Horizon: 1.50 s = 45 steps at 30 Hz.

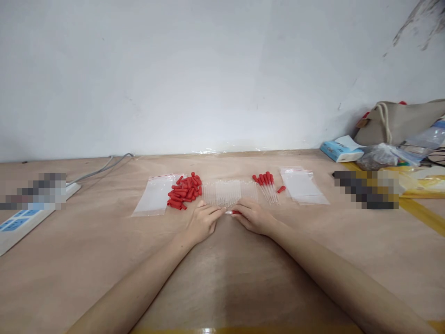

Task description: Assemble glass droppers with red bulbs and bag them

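Between my two hands lies a glass dropper tube [228, 212] with a red rubber bulb [236, 212] at its right end. My left hand [204, 221] pinches the tube at the left, its far end hidden by the fingers. The fingers of my right hand [255, 217] close on the red bulb and partly cover it. Just beyond both hands is a row of clear glass tubes [229, 191]. A pile of red rubber bulbs [185, 190] sits left of that row. To its right lie several droppers with red bulbs [267, 180], beside one loose red bulb [281, 189].
Clear zip bags lie left [152, 197] and right [304, 188] of the parts. A power strip [41, 213] with a grey cable is at far left. At the right are a blue tissue pack [340, 149], a beige bag [410, 123] and a pixelated dark object [365, 189].
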Available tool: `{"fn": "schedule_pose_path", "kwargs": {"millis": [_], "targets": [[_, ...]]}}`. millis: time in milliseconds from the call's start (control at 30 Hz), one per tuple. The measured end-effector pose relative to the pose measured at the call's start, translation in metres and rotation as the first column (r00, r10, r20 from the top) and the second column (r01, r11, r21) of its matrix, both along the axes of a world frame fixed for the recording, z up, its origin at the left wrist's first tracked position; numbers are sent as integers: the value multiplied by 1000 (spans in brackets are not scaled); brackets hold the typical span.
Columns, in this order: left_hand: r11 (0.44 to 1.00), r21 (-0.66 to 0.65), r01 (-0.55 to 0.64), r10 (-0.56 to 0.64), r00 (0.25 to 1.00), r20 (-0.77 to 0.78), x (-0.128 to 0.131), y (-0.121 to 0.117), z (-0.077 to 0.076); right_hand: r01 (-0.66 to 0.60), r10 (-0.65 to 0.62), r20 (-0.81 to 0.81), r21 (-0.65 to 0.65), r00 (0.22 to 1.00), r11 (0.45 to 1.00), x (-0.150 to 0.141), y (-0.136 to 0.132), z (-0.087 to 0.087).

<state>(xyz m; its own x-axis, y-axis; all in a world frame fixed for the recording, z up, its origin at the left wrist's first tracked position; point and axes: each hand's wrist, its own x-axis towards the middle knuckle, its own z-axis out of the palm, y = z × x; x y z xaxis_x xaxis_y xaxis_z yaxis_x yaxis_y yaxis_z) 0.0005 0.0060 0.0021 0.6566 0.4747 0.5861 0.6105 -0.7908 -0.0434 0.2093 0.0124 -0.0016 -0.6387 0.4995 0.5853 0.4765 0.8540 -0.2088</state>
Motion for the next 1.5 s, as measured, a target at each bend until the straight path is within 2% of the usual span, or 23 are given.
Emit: {"fn": "schedule_pose_path", "kwargs": {"millis": [267,367,433,500,600,667,767,867,967,1067,1200,1333,1500], "targets": [[999,-36,9,-8,1000,16,2,0,0,-21,20,15,49,1000,999,-6,4,-1],[997,-78,-3,7,999,40,4,0,-2,-35,34,-33,-15,999,999,-5,5,2],[991,-134,-12,25,994,102,7,-1,-2,-50,31,-158,-118,987,992,-4,7,6],[982,-188,-11,42,986,161,10,-2,0,-68,-27,-339,-265,940,962,-5,8,9],[973,-231,-13,58,981,187,9,-4,5,-131,-181,-549,-481,816,867,-3,15,16],[971,-235,-51,101,974,204,4,-3,8,-154,-276,-613,-554,741,818,5,23,22],[958,-236,-160,214,950,226,-2,2,6,-75,-402,-635,-588,660,806,33,40,34],[940,-247,-234,287,936,206,-3,9,2,158,-549,-562,-596,618,787,68,54,40],[939,-227,-260,302,937,174,0,12,-2,424,-708,-405,-592,579,686,92,63,38],[945,-199,-261,294,943,156,1,14,-6,593,-772,-226,-525,594,610,96,70,31],[943,-180,-281,310,937,162,-1,16,-11,699,-789,-55,-428,612,573,86,84,22],[939,-188,-290,320,935,156,-1,17,-13,766,-813,44,-367,581,528,80,93,18],[931,-198,-307,337,931,139,-1,16,-13,806,-838,71,-330,541,492,100,87,16]]}}
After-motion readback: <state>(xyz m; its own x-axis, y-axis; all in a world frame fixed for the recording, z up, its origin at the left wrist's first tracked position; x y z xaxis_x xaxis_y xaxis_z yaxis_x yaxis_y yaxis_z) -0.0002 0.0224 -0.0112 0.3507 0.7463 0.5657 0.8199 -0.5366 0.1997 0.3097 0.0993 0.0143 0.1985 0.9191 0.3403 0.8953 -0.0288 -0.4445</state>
